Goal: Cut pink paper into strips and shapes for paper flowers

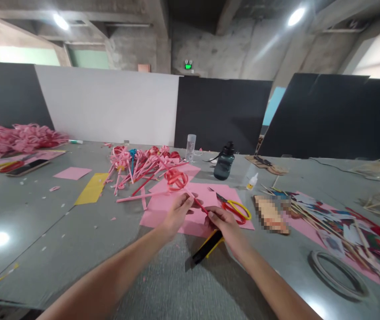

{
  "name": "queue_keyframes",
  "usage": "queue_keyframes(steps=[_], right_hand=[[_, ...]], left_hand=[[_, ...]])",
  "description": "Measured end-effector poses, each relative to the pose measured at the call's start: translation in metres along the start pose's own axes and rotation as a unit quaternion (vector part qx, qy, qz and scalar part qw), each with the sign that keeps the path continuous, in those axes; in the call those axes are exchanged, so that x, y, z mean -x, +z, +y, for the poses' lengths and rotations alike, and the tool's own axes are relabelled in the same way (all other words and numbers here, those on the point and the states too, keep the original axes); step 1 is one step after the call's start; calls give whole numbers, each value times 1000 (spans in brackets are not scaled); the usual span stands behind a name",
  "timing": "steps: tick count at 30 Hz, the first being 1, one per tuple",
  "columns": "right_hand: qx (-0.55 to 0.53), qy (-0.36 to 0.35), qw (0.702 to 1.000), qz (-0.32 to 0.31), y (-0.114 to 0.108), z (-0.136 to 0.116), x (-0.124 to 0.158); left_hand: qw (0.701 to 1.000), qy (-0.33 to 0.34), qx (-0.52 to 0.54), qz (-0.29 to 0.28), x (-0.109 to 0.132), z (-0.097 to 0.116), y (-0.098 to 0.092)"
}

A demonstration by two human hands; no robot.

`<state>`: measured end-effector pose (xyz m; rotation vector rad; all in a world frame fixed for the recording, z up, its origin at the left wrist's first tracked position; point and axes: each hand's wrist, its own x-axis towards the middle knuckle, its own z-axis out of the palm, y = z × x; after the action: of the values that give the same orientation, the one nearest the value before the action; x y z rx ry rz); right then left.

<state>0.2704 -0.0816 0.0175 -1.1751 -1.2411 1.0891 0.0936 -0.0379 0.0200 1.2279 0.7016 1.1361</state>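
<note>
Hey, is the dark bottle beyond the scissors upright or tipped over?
Upright: the dark bottle stands base down on the grey table, with its black cap uppermost.

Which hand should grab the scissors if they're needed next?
Probably the right hand: it's beside the scissors, while the left hand is farther away. It would first need to release the red stick.

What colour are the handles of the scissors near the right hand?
The scissors have one yellow and one red handle, best seen in the head view.
</note>
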Motion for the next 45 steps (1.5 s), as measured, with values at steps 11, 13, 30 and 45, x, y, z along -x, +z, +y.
queue_keyframes(steps=[11,13,30,45], right_hand=[[62,-21,996,54,-10,-5,-2],[35,-11,997,72,-14,-6,-3],[-1,-3,983,185,-39,-4,-14],[-16,13,980,197,-40,1,-15]], left_hand=[[1000,9,-22,9,2,1,-4],[1000,9,-24,-3,3,0,-1],[970,73,-9,232,-11,-5,-26],[955,68,20,286,-16,-13,-31]])
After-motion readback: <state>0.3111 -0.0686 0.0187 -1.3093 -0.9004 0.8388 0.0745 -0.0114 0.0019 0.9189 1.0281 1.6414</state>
